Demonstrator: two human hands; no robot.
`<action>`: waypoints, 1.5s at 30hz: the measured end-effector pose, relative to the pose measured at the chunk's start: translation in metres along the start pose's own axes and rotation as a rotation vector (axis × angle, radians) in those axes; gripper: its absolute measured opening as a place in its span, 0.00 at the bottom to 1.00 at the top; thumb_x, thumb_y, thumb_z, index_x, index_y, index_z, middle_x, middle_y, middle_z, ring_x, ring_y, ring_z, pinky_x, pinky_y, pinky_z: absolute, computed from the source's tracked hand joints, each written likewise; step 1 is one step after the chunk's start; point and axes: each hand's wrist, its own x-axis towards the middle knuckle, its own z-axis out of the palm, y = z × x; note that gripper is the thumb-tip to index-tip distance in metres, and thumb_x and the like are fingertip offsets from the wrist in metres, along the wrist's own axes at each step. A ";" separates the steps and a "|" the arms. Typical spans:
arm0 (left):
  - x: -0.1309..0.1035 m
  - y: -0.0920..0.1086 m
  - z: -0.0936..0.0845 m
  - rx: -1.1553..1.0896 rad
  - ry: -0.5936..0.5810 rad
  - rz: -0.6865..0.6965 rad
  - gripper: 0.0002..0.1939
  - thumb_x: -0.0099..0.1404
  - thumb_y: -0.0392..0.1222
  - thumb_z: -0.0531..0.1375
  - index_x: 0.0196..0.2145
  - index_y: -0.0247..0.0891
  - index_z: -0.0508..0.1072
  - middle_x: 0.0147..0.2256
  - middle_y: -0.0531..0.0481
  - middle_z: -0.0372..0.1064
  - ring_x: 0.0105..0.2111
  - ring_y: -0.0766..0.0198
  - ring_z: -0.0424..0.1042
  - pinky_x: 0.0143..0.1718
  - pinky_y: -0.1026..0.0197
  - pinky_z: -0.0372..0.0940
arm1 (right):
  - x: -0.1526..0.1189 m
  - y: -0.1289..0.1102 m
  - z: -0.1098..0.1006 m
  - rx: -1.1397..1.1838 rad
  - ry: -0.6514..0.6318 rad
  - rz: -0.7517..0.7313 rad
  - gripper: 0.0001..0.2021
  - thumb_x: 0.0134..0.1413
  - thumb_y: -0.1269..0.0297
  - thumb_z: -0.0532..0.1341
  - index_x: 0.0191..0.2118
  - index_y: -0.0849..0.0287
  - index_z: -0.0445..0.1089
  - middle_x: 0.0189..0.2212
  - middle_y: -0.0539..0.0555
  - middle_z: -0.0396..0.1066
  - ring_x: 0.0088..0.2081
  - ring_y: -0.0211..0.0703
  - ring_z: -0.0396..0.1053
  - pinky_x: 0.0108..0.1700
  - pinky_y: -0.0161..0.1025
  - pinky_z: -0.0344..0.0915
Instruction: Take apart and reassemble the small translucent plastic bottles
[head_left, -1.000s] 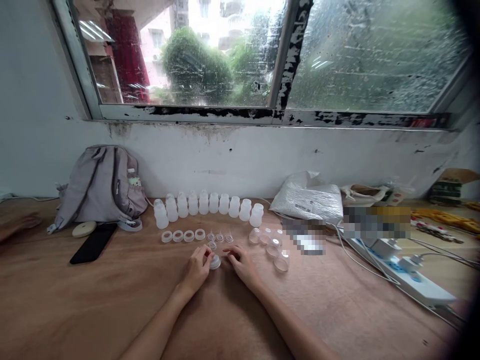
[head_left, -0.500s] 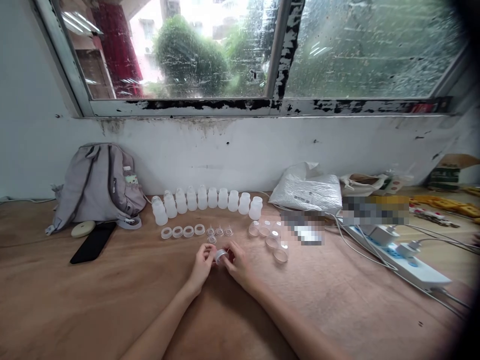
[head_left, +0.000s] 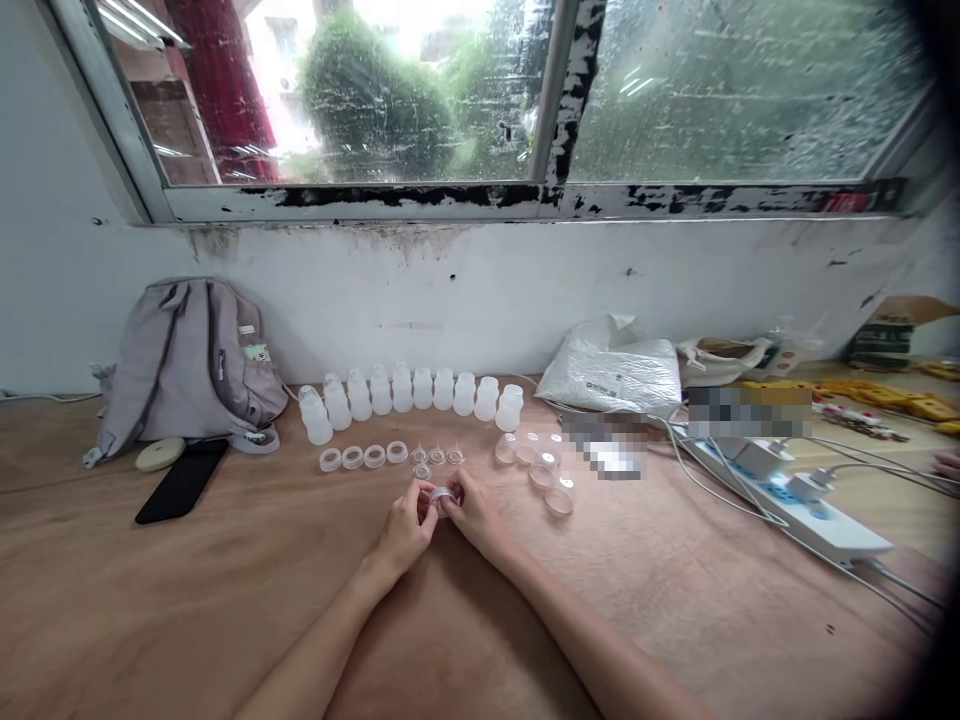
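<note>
My left hand [head_left: 406, 525] and my right hand [head_left: 471, 512] meet over the wooden table [head_left: 225, 600], both pinching a small white plastic ring [head_left: 441, 495] between their fingertips. Just beyond lie a row of white rings [head_left: 363, 457] and small clear nipples [head_left: 436, 456]. Behind those stands a row of several small white bottles [head_left: 411, 393]. Clear round caps [head_left: 541, 464] lie to the right of my hands.
A grey backpack [head_left: 187, 362] leans on the wall at left, with a black phone [head_left: 181, 480] and a round cream disc [head_left: 160, 453] before it. A white plastic bag [head_left: 615, 378], a power strip [head_left: 799, 503] with cables and clutter lie at right.
The ring lay on the table under my left fingers; both hands have lifted it and closed together on it. The view has tilted slightly.
</note>
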 end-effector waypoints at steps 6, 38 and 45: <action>0.002 -0.002 0.001 0.052 0.008 -0.002 0.06 0.57 0.39 0.53 0.34 0.38 0.63 0.27 0.51 0.69 0.26 0.66 0.69 0.28 0.66 0.63 | 0.003 -0.003 0.000 -0.036 -0.037 0.083 0.03 0.40 0.69 0.54 0.24 0.57 0.55 0.19 0.46 0.60 0.22 0.35 0.58 0.24 0.30 0.52; -0.001 0.000 0.000 0.004 0.035 -0.028 0.08 0.53 0.37 0.55 0.33 0.40 0.68 0.25 0.52 0.71 0.24 0.65 0.70 0.28 0.65 0.63 | -0.003 0.005 0.004 -0.152 -0.010 -0.009 0.03 0.41 0.70 0.53 0.25 0.57 0.55 0.18 0.45 0.59 0.21 0.34 0.57 0.23 0.30 0.47; 0.000 -0.001 0.001 -0.011 0.076 -0.069 0.07 0.51 0.37 0.57 0.31 0.40 0.69 0.24 0.52 0.72 0.25 0.64 0.71 0.29 0.64 0.63 | -0.006 0.004 0.005 -0.225 0.006 0.019 0.02 0.43 0.67 0.54 0.25 0.57 0.58 0.17 0.46 0.60 0.21 0.35 0.58 0.23 0.31 0.46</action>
